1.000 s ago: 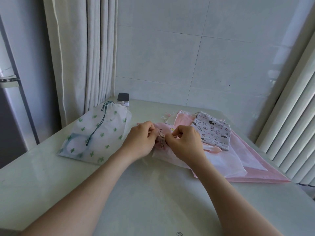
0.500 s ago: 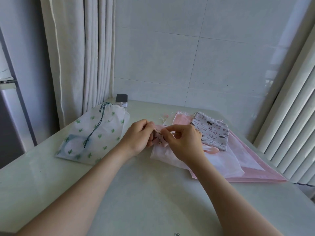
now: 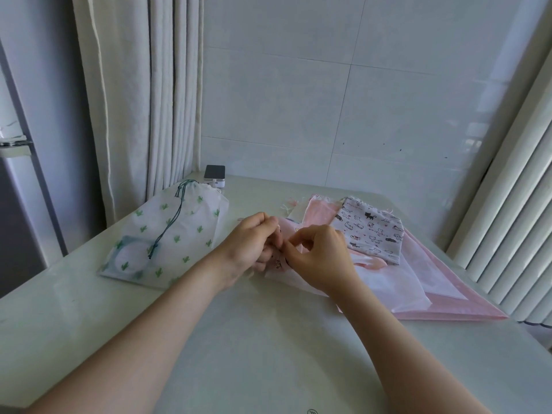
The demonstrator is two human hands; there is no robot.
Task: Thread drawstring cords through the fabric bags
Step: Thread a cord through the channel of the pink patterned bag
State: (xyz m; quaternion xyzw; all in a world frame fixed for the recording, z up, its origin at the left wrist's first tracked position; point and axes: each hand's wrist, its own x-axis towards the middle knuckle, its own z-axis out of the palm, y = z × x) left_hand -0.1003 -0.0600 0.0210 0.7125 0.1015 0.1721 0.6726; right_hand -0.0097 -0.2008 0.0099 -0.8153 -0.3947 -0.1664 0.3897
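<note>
A small pink bag [image 3: 279,261] is pinched by the left hand [image 3: 252,242] and the right hand [image 3: 321,255] near the middle of the table [image 3: 239,339].

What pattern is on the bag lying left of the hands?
The bag: green cacti on white; head view.

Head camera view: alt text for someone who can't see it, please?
A left hand and right hand pinch a small pink bag over a pale table. A cactus-print bag with a green cord lies to their left; a cat-print bag tops pink bags to their right.
</note>
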